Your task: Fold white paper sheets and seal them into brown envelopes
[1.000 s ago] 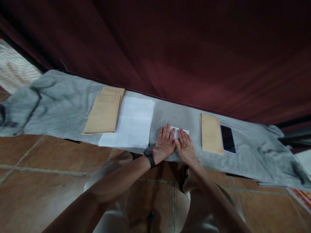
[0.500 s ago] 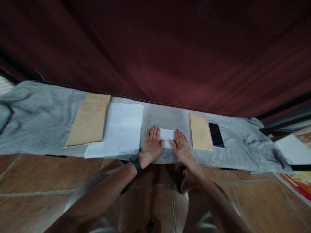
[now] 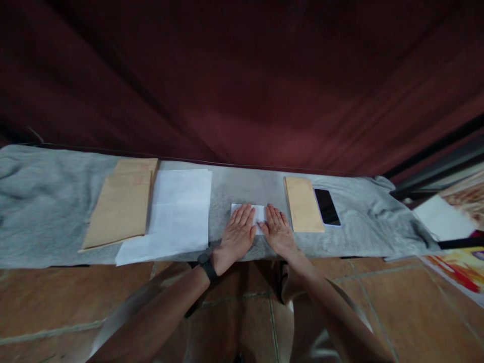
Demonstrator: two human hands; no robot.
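Note:
A small folded white paper (image 3: 259, 214) lies on the grey cloth, mostly covered by my hands. My left hand (image 3: 239, 233) rests flat on its left part, fingers stretched forward; a dark watch is on that wrist. On the right part of the paper lies my right hand (image 3: 279, 231), palm down with fingers extended. The thumbs point toward each other, with a narrow strip of paper showing between the hands. Left of my left hand is a stack of white paper sheets (image 3: 179, 212). A brown envelope (image 3: 305, 205) lies just right of my right hand.
Several brown envelopes (image 3: 121, 209) overlap the sheets' left side. A phone (image 3: 327, 206) with a dark screen lies beside the right envelope. The grey cloth (image 3: 242, 184) covers a long narrow surface against a dark red curtain (image 3: 242, 101). Tiled floor (image 3: 381, 287) shows below.
My left hand has slid rightward over the paper, closer to my right hand, so the paper's left corner now shows. The whole view has shifted and tilted slightly.

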